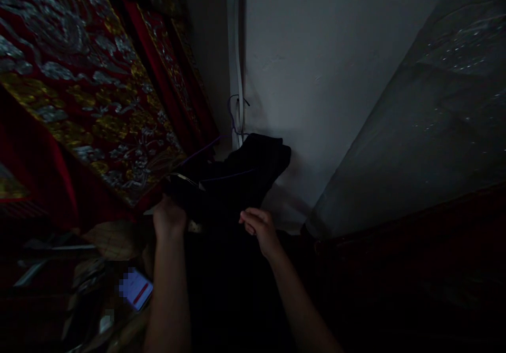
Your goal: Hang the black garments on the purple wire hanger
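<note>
A dark, almost black garment (241,176) hangs in front of me against the white wall, on what looks like a hanger with a thin purple hook (233,113). My left hand (169,217) is closed on the garment's lower left edge. My right hand (259,229) has its fingers curled at the lower right edge of the same cloth. The rest of the fabric drops into deep shadow between my forearms.
Red cloths with gold and silver embroidery (90,89) hang at the left. A grey plastic-covered sheet (427,131) slants down at the right. A white pipe (238,52) runs up the wall corner. A lit phone screen (136,288) lies low at the left amid dim clutter.
</note>
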Motion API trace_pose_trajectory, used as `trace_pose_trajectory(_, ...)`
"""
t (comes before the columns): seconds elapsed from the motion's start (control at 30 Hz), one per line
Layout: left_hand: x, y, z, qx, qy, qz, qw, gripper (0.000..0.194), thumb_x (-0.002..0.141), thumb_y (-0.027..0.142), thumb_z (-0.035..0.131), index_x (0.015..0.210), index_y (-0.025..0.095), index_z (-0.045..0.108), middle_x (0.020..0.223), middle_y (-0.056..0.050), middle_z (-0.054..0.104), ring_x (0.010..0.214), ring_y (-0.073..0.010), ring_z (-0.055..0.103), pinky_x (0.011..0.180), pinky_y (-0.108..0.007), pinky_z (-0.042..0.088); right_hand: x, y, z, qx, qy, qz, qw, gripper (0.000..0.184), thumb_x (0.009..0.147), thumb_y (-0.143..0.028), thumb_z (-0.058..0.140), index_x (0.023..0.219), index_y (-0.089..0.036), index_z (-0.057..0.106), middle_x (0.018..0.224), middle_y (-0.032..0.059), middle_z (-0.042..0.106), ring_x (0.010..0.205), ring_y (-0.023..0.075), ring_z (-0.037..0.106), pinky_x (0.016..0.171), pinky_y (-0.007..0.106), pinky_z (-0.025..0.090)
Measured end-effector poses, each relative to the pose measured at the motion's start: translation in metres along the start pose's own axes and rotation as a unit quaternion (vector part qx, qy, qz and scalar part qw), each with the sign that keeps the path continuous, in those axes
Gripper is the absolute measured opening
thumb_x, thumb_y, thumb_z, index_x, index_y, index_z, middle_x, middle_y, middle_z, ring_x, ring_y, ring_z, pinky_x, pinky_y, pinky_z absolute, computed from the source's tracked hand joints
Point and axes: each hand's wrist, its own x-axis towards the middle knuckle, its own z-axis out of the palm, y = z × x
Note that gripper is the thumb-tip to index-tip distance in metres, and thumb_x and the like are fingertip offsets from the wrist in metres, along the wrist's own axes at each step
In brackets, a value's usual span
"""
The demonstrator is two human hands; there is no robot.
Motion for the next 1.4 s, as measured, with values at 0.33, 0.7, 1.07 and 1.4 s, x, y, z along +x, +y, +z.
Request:
trace_pose_trajectory(0.33,-0.079,-0.028,0.026,0.001,-0.137,-0.082,0.987,0.026,0.074,0.040,0.080,0.083,0.018,0.069,0.076,0.002,0.064,0.071,-0.0118,0.058,0.066,-0.020,0.044,-0.019,0.012,-0.021,-0.213,0.162,-0.170,0.948,0.025,0.088,-0.046,0.061,0.081,-0.021,0.064,0.086,0.0048,0.064,0.089,0.0217,0.060,0.084,0.034,0.046)
trace_pose_trajectory(0.7,-0.093,-0.008,0.051,0.174,-0.336,0.109,0.919,0.021,0.097,0.040,0.055,0.108,0.024,0.064,0.119,-0.007,0.065,0.115,-0.0209,0.058,0.102,-0.033,0.043,-0.008,-0.032,-0.018,-0.172,-0.088,-0.062,0.979,0.021,0.081,-0.027,0.057,0.093,-0.020,0.072,0.087,0.0015,0.073,0.087,0.0217,0.066,0.083,0.034,0.052)
trace_pose_trajectory(1.07,-0.069,-0.010,-0.011,0.317,-0.434,-0.047,0.842,0.010,0.073,0.034,0.080,0.079,0.027,0.077,0.080,-0.005,0.075,0.075,-0.0271,0.067,0.071,-0.032,0.051,0.100,-0.062,-0.042,-0.242,0.064,-0.210,0.945,0.034,0.069,-0.018,0.050,0.095,-0.021,0.072,0.100,0.0036,0.074,0.095,0.0212,0.066,0.087,0.032,0.050)
trace_pose_trajectory(1.4,0.033,0.051,-0.031,0.458,-0.326,0.123,0.818,0.012,0.080,0.033,0.065,0.081,0.026,0.075,0.081,-0.005,0.075,0.074,-0.0264,0.067,0.073,-0.032,0.049,0.096,-0.084,-0.086,-0.368,0.135,-0.194,0.899,0.031,0.069,-0.035,0.063,0.045,-0.020,0.050,0.047,-0.0016,0.045,0.050,0.0123,0.042,0.049,0.026,0.024)
